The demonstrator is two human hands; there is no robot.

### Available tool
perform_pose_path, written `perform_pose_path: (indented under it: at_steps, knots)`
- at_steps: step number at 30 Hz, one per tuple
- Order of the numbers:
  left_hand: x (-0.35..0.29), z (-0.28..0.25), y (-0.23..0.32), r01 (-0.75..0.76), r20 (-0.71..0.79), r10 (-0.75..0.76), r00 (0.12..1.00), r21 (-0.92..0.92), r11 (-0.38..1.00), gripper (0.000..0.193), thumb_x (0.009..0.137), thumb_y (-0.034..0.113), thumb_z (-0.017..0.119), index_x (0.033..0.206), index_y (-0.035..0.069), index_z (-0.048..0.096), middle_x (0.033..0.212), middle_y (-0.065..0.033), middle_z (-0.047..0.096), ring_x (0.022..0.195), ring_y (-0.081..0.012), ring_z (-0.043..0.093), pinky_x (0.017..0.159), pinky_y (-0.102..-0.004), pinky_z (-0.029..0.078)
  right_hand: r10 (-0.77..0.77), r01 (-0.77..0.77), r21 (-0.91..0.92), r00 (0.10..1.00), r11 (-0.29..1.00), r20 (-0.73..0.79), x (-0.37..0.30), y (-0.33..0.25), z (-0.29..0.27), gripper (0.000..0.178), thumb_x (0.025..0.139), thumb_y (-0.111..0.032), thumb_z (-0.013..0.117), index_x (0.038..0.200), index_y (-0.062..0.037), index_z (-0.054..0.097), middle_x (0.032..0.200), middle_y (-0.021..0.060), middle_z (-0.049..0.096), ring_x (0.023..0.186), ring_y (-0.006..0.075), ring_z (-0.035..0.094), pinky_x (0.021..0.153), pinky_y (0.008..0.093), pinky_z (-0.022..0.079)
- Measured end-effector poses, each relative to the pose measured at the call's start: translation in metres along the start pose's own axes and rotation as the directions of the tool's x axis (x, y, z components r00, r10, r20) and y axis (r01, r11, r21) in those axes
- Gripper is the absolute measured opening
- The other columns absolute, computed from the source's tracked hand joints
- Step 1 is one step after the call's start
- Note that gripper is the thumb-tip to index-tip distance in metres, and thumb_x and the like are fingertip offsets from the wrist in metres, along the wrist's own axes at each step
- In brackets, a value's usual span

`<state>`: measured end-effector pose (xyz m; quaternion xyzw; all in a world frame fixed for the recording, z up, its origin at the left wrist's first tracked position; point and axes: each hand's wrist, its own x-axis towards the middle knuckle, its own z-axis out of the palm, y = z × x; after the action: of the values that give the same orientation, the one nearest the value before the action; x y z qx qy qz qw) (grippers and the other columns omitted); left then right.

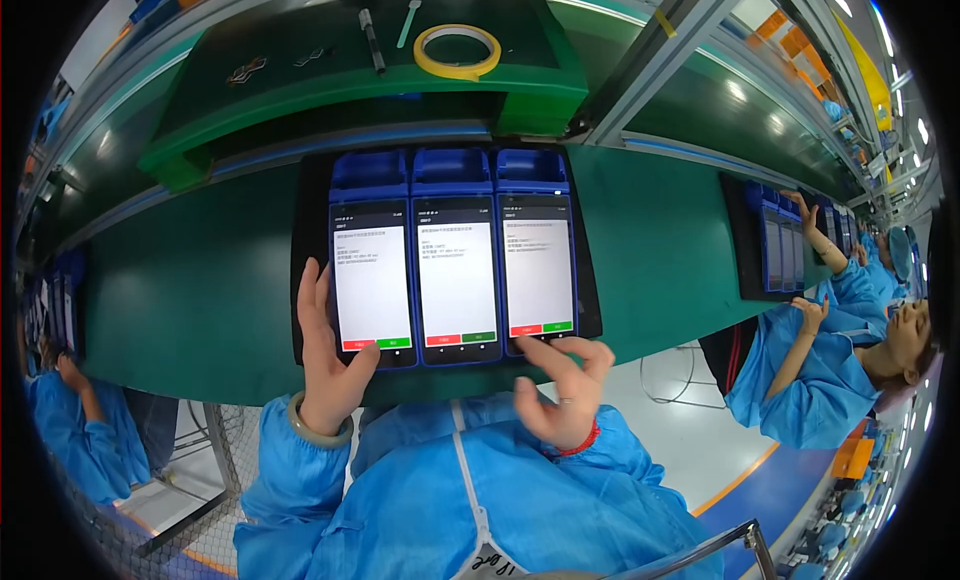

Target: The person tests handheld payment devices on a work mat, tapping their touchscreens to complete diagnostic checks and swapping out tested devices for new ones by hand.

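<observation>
Three blue handheld terminals stand side by side on a black mat [587, 280]: a left one [372, 270], a middle one [456, 270] and a right one [538, 260]. Each lit white screen has a red and a green button along its bottom. My left hand [335, 365] is open around the left terminal's lower corner, its fingers along the left side and its thumb at the green button. My right hand [562, 385] holds nothing; its index finger reaches to the lower edge of the right terminal's screen, near the red button, with the other fingers loosely bent and apart.
A green raised shelf [330, 90] behind the terminals carries a roll of yellow tape [457, 68], a marker pen [372, 42], a pale green stick tool [409, 25] and small loose bits. Co-workers in blue sit at both sides, the right one [830, 340] near more terminals [783, 245].
</observation>
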<state>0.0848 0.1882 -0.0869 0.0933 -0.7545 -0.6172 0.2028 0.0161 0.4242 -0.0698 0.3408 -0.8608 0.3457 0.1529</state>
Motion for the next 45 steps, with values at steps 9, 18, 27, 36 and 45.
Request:
perform_pose_path:
  at_steps: [9,18,27,36,45]
  knots:
    - [-0.01,-0.004,0.005,-0.007,-0.027,0.004,1.0,-0.086,0.996,0.086,0.066,-0.001,0.048,0.141,0.006,0.007,0.142,-0.0228,0.018,0.131,-0.0322,0.025,0.106,-0.0411,0.025,0.131,-0.113,0.111,0.976,0.987,-0.174,-0.004,0.023,-0.019,0.037,0.065,-0.001,0.062,0.103,-0.0036,0.061,0.097,0.0126,0.056,0.091,0.0245,0.048,0.077,0.033,0.042]
    - [0.042,-0.054,0.006,0.098,-0.049,-0.096,0.994,0.032,0.995,0.045,0.081,0.001,0.044,0.126,0.001,0.046,0.118,-0.0089,0.055,0.109,-0.0158,0.049,0.091,-0.0263,0.039,-0.098,0.083,0.146,0.99,0.986,0.102,0.072,0.049,-0.046,0.029,0.077,0.005,0.052,0.105,0.0023,0.056,0.111,0.0194,0.056,0.099,0.0351,0.056,0.085,0.0373,0.045]
    - [0.141,-0.073,-0.065,-0.231,-0.049,0.339,0.94,0.64,0.733,0.047,0.082,0.002,0.053,0.128,0.004,0.042,0.125,-0.0192,0.047,0.116,-0.0335,0.046,0.098,-0.0355,0.037,-0.273,0.314,-0.015,0.846,0.949,0.459,0.212,0.047,0.096,0.043,0.084,-0.016,0.048,0.12,0.0072,0.046,0.127,0.0277,0.042,0.118,0.0382,0.042,0.1,0.0447,0.032]
    - [0.13,-0.07,-0.063,-0.098,-0.076,0.22,0.973,0.725,0.682,0.047,0.085,0.018,0.057,0.126,0.004,0.042,0.122,-0.0214,0.049,0.112,-0.0359,0.048,0.095,-0.0397,0.039,-0.189,0.227,-0.358,0.972,0.906,0.138,0.266,0.06,0.171,0.018,0.078,-0.018,0.055,0.091,-0.007,0.061,0.087,0.0152,0.062,0.08,0.0324,0.06,0.071,0.0416,0.049]
    - [0.132,-0.072,-0.065,-0.079,-0.125,0.225,0.966,0.688,0.721,0.043,0.085,0.024,0.057,0.12,0.002,0.047,0.115,-0.021,0.053,0.106,-0.0355,0.05,0.091,-0.04,0.041,-0.286,0.422,-0.284,0.863,0.861,0.416,0.268,0.047,0.167,0.015,0.079,-0.007,0.049,0.09,-0.0004,0.058,0.083,0.02,0.061,0.076,0.0358,0.061,0.071,0.0425,0.049]
